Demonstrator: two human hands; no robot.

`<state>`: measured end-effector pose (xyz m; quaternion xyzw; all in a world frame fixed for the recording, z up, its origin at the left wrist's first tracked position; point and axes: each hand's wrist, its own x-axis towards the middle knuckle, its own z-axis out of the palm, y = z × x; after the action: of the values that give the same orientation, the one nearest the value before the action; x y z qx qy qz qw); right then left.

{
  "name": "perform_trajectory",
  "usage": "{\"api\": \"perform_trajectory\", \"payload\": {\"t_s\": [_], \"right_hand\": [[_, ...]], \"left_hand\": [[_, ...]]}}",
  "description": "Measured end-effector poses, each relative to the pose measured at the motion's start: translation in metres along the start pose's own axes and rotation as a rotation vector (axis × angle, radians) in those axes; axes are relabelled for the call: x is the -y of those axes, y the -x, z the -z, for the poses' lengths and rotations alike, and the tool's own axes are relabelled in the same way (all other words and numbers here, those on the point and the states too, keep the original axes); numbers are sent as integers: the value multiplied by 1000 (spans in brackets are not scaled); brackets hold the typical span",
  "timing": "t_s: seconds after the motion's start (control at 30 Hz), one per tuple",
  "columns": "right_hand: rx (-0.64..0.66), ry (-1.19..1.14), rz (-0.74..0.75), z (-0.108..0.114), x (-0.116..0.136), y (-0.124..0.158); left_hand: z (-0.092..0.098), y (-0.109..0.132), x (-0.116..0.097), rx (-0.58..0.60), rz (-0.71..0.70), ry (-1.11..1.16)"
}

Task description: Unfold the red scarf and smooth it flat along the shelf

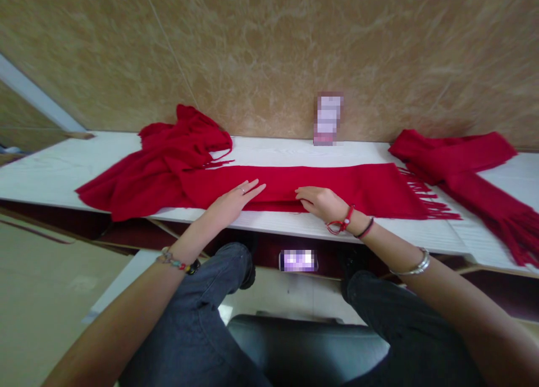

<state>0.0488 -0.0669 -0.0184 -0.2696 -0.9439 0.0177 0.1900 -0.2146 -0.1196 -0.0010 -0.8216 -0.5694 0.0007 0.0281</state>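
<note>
A red scarf (374, 187) lies lengthwise on the white table, its right part flat and folded into a strip with fringe at the right end. Its left part runs into a loose, crumpled heap of red cloth. My left hand (233, 203) rests on the strip with its fingers stretched out, a ring on one of them. To the right, my right hand (322, 203) is at the near edge of the strip, its fingers curled together on the cloth; the fingertips are partly hidden.
Another red scarf (458, 162) lies bent at the right of the white table (269, 151). A blurred-out upright item (328, 119) stands by the marbled wall. Below the table edge lies a phone (298, 260) with a lit screen, above my knees.
</note>
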Motion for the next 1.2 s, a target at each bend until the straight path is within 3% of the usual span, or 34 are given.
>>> {"api": "perform_trajectory", "payload": {"t_s": [0.1, 0.23, 0.3, 0.47, 0.63, 0.77, 0.9, 1.0, 1.13, 1.2], "right_hand": [[-73, -34, 21, -3, -3, 7], [142, -87, 80, -6, -10, 15], [230, -119, 86, -7, -13, 16], [268, -126, 96, -6, -15, 20], [258, -77, 81, -7, -11, 22], [268, -57, 79, -8, -11, 23], [268, -59, 80, -7, -12, 23], [275, -64, 71, -6, -11, 24], [264, -89, 61, -6, -10, 24], [242, -107, 57, -6, -10, 23]], "left_hand": [[1, 2, 2, 13, -14, 0], [-3, 5, 2, 239, -5, 5], [-4, 6, 1, 283, 13, 12], [6, 7, -1, 347, 40, 49], [15, -8, -12, 255, 46, 90], [6, -35, -31, 126, -2, 129], [-8, -52, -35, 180, -8, 138], [-12, -51, -23, 196, 144, 122], [-6, -44, -12, 168, 508, 34], [-4, -42, -18, 96, 545, -22]]}}
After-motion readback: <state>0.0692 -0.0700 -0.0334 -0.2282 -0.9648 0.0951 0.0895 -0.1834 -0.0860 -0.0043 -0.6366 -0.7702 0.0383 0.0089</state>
